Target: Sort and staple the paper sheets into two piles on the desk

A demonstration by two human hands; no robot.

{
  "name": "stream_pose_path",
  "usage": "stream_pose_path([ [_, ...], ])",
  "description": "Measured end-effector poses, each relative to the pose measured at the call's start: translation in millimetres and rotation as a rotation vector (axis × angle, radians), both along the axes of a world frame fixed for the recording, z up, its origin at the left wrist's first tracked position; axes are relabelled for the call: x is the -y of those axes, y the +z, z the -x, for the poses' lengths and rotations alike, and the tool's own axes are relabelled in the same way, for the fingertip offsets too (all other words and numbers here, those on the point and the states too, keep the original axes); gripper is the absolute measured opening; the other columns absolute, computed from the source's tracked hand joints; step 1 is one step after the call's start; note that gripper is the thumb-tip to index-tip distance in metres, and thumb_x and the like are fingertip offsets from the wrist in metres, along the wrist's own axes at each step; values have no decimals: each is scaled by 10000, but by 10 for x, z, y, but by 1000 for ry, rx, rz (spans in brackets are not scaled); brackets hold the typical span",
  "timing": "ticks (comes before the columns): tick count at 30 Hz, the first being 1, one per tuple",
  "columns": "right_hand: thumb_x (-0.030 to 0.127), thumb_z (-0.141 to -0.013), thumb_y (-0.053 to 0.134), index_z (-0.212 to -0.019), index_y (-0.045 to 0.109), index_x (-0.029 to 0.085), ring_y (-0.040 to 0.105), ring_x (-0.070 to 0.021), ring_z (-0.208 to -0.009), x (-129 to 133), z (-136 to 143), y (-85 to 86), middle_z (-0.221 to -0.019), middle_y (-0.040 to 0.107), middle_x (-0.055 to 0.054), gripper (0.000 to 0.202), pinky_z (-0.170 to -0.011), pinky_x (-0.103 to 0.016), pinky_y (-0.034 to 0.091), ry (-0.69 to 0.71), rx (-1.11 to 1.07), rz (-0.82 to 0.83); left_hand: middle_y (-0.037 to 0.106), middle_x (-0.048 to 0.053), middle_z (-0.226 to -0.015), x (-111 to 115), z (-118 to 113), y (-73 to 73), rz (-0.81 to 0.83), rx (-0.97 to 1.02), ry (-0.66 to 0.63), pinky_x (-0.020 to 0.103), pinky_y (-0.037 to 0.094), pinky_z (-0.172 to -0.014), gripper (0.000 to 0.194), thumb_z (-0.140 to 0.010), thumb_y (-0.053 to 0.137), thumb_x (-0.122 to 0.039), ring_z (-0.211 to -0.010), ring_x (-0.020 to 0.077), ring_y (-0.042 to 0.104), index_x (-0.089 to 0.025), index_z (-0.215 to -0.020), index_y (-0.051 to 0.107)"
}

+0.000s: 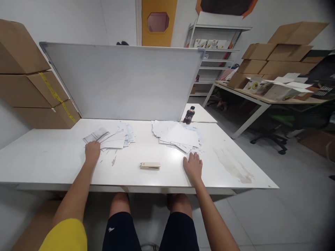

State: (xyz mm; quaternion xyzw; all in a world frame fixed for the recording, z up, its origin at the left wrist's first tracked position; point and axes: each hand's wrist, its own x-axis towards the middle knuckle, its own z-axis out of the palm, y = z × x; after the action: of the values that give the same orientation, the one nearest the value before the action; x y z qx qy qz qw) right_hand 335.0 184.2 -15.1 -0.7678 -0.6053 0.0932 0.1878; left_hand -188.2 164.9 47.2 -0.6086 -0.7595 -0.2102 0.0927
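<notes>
My left hand (92, 152) is at the near edge of the left paper pile, its fingers closed on a printed sheet of paper (96, 134). Beside that sheet lie more loose papers (115, 140), fanned out unevenly. My right hand (193, 165) rests palm down on the table with its fingers out, holding nothing, just in front of a second pile of white papers (180, 135). Between my hands, closer to me, lies a cream stapler (150, 166).
A dark drink bottle (188, 115) stands behind the right pile. The whiteboard (123, 83) rises along the back of the white table (162, 177). Cardboard boxes (34, 87) are stacked at left. Another table with boxes (282, 64) stands at right, near metal shelves (216, 50).
</notes>
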Motion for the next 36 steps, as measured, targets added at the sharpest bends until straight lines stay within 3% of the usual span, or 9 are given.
stream_pose_path([
  [6, 390, -896, 314, -1435, 387, 26, 188, -314, -1456, 1, -6, -49, -1558, 264, -215, 654, -1161, -479, 123, 12, -63, -50, 576, 144, -771, 495, -325, -2, 8, -322, -189, 411, 381, -799, 230, -849, 369, -94, -799, 270, 537, -156, -715, 545],
  [8, 379, -874, 339, -1390, 448, 13, 218, -333, -1442, -1, -42, -21, -1531, 311, -233, 642, -1155, -496, 128, 25, -121, -87, 580, 123, -745, 762, -575, -12, -55, -260, -236, 384, 402, -759, 219, -872, 387, -150, -758, 253, 550, -170, -723, 546],
  [12, 437, -853, 344, -1228, 606, 61, 459, -315, -1276, 129, -93, 94, -1326, 563, -214, 592, -1081, -449, 304, 41, -476, -246, 560, 34, -662, 1334, -1380, -61, -391, 321, -15, 294, 407, -605, 217, -898, 420, -336, -623, 191, 531, -197, -797, 552],
  [16, 619, -854, 379, -1104, 669, 139, 607, -256, -858, 756, 189, 56, -869, 678, -105, 614, -814, -379, 465, 55, -975, -315, 617, 10, -759, 1693, -2258, -188, -572, 1160, 209, 264, 463, -654, 368, -891, 449, -558, -705, 163, 577, -210, -843, 556],
  [19, 746, -802, 439, -1073, 700, 218, 572, -209, -649, 1486, 619, -115, -753, 652, -49, 649, -680, -354, 472, 290, -1329, -123, 665, 28, -887, 1798, -2661, -405, -454, 1578, 234, 285, 495, -729, 453, -772, 581, -639, -816, 182, 623, -207, -909, 578],
  [21, 835, -712, 478, -1143, 687, 236, 610, -232, -721, 1918, 854, -207, -859, 687, -70, 767, -693, -363, 489, 451, -1494, 33, 678, 38, -936, 1845, -2798, -576, -363, 1675, 292, 292, 500, -762, 479, -709, 652, -627, -873, 193, 635, -205, -926, 591],
  [24, 795, -712, 552, -1240, 636, 247, 630, -264, -906, 2273, 967, -208, -1044, 695, -89, 766, -784, -373, 499, 446, -1577, 106, 689, 41, -977, 1932, -2919, -765, -277, 1725, 316, 284, 502, -777, 502, -669, 696, -604, -907, 191, 644, -208, -963, 606],
  [30, 547, -740, 697, -1117, 697, 204, 626, -266, -983, 2101, 684, -129, -1101, 706, -90, 510, -863, -383, 498, 72, -1595, 90, 681, 58, -727, 2042, -3183, -756, 43, 1825, 132, 283, 478, -549, 653, -660, 610, -745, -605, 183, 626, -148, -925, 627],
  [36, 399, -695, 728, -1044, 708, 192, 626, -273, -1017, 1980, 498, -146, -1088, 721, -83, 407, -882, -372, 496, 41, -1611, -6, 548, -4, -503, 2067, -3345, -649, 215, 1692, -45, 213, 348, -441, 535, -652, 681, -677, -422, 92, 472, -158, -639, 554],
])
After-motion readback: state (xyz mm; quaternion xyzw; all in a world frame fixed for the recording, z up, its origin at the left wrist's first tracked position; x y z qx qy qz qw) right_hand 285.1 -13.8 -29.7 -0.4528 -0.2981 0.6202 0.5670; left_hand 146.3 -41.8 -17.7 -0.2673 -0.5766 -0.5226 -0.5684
